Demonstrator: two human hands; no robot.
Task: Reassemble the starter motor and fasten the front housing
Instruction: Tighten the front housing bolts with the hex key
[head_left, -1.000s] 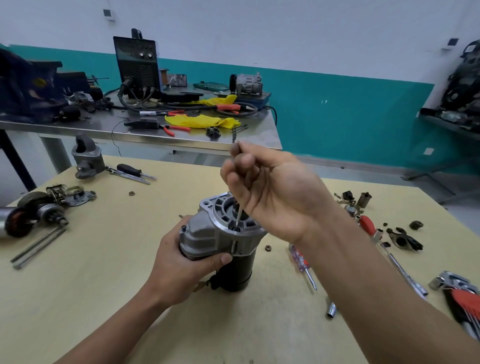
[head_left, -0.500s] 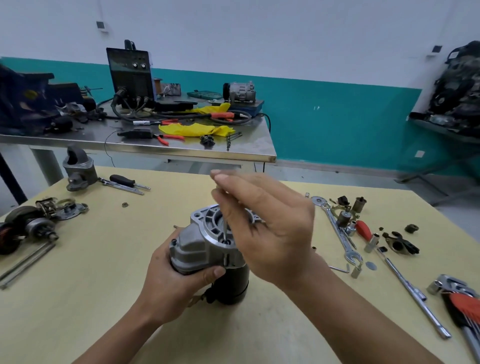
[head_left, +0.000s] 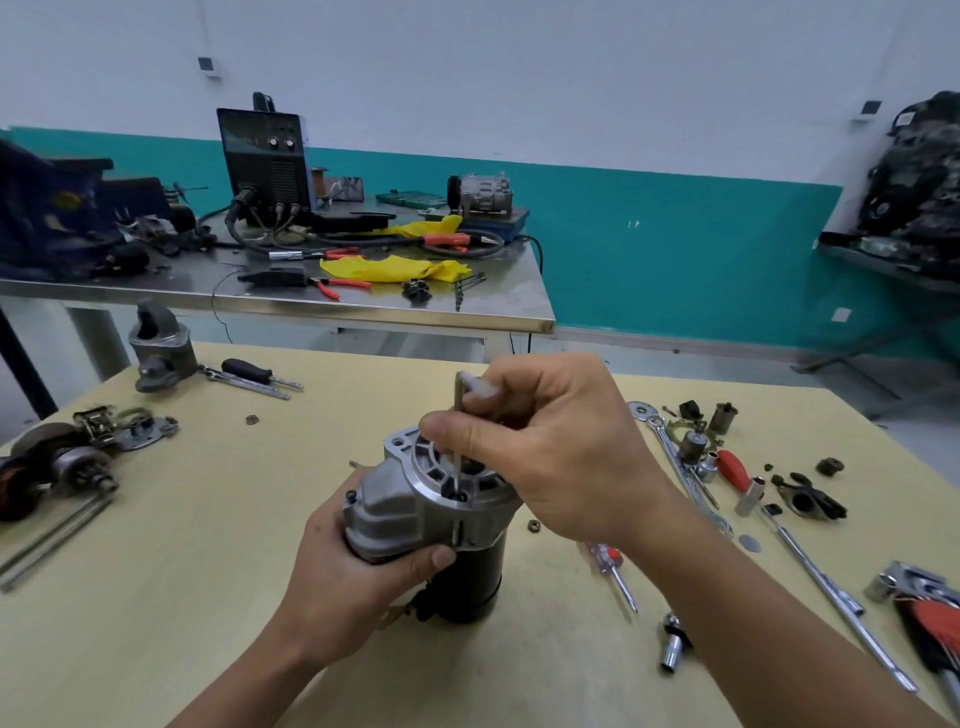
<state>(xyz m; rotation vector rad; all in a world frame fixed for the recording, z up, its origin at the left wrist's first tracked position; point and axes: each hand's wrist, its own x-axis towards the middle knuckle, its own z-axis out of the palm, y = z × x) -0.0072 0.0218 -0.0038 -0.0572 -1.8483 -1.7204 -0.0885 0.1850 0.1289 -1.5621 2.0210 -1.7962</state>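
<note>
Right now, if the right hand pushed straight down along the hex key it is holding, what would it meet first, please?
Most likely a dark bolt head in the front housing of the starter motor, where the hex key in the right hand ends. Whether the tip is fully seated is unclear. The left hand grips the housing.

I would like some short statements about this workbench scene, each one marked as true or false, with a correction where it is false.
1. The left hand grips the starter motor from the side. True.
2. The right hand holds a red screwdriver. False: it holds a thin hex key whose tip sits in a screw on the front housing.
3. The motor lies flat on the table. False: it stands on its end, housing upward.
4. A small red-handled screwdriver lies on the yellow table, to the right of the motor. True.
5. A yellow cloth lies on the steel bench behind. True.
</note>
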